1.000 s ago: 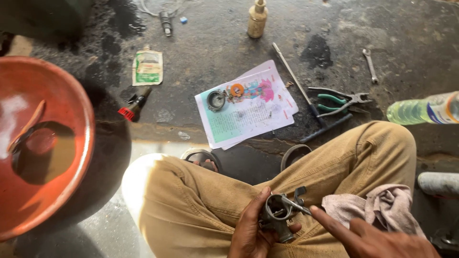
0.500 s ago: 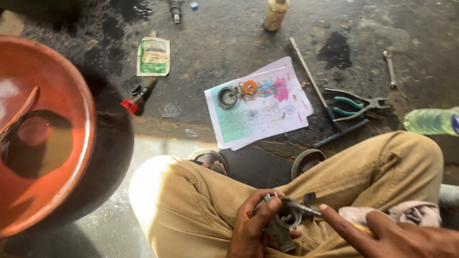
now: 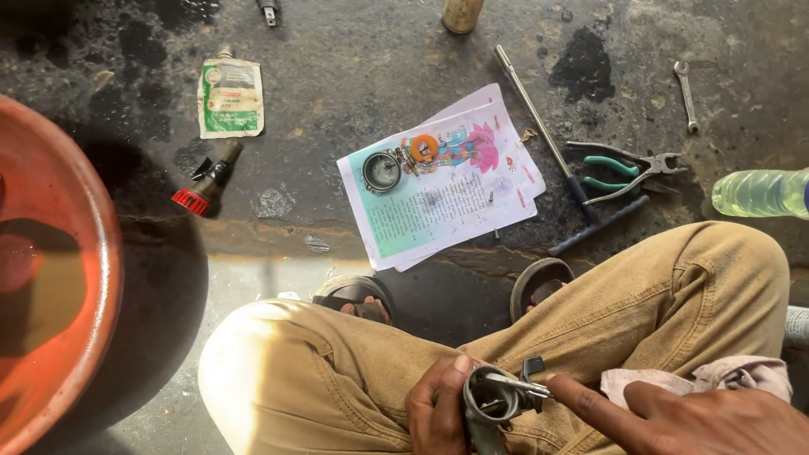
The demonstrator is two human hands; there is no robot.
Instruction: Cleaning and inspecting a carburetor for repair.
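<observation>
Oily floor point(image 3: 354, 93); metal part point(image 3: 489, 404) half-hidden

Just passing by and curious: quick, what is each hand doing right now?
Left hand: closed around a small grey metal part.
Right hand: holds nothing visible, forefinger stretched out to the part.

On the floor point(image 3: 354, 76), a round part point(image 3: 382, 171) lies on the paper sheet point(image 3: 438, 202); pliers point(image 3: 628, 173) right of it, pouch point(image 3: 230, 99) left, basin point(image 3: 50, 278) at the left edge.
</observation>
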